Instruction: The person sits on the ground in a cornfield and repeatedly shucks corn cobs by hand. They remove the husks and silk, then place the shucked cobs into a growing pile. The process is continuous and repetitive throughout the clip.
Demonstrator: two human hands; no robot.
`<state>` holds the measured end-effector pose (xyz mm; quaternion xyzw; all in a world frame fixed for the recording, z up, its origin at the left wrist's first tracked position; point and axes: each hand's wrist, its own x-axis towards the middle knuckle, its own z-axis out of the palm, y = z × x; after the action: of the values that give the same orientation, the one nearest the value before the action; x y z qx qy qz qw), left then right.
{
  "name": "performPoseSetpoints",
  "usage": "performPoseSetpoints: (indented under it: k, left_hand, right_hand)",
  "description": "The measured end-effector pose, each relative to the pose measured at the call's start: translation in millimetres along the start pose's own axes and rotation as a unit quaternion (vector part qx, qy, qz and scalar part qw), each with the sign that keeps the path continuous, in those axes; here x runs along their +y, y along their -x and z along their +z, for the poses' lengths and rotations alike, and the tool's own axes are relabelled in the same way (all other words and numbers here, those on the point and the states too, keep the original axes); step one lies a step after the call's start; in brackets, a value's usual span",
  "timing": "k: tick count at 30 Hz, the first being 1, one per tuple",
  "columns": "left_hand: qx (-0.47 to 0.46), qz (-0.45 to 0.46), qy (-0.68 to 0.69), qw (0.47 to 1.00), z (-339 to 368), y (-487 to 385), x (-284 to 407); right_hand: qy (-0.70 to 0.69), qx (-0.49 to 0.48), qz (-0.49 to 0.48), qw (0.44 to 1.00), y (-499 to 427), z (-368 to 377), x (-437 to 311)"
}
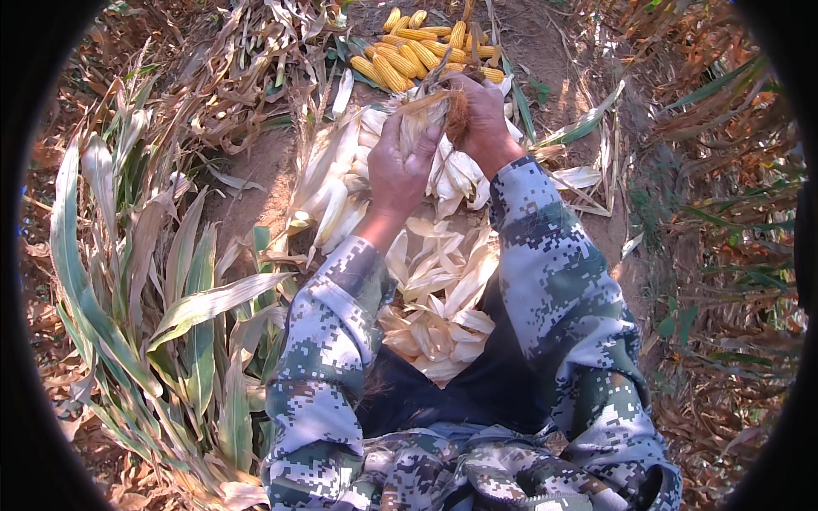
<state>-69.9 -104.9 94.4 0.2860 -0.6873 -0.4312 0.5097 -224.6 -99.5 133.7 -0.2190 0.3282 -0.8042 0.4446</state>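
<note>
Both hands are raised in front of me, close together around one ear of corn [423, 121] in pale, dry husk. My left hand [402, 163] grips the husked ear from the left, thumb along its side. My right hand [484, 118] is closed on husk at the ear's upper right, with a tuft of brown corn silk [457, 116] beside its fingers. Whether kernels are bared is hidden by the husk and fingers. Just beyond the hands lies a heap of husked yellow corn cobs [412, 56] on the ground.
Loose pale husks [441, 274] cover the ground between my legs and below my hands. Cut corn stalks with long leaves [185, 313] lie at my left. More dry stalks [735, 255] line the right side. Bare soil [255, 166] shows at the left of the husks.
</note>
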Motion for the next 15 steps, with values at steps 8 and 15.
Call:
performPoseSetpoints:
  k: [8,15]
  left_hand:
    - [-0.002,-0.135,0.091,0.987,-3,-10,7]
    - [0.028,-0.144,0.15,0.978,-16,-6,0]
  right_hand:
    - [-0.068,0.002,0.059,0.996,13,-4,5]
    - [0.151,-0.026,0.087,0.984,44,6,12]
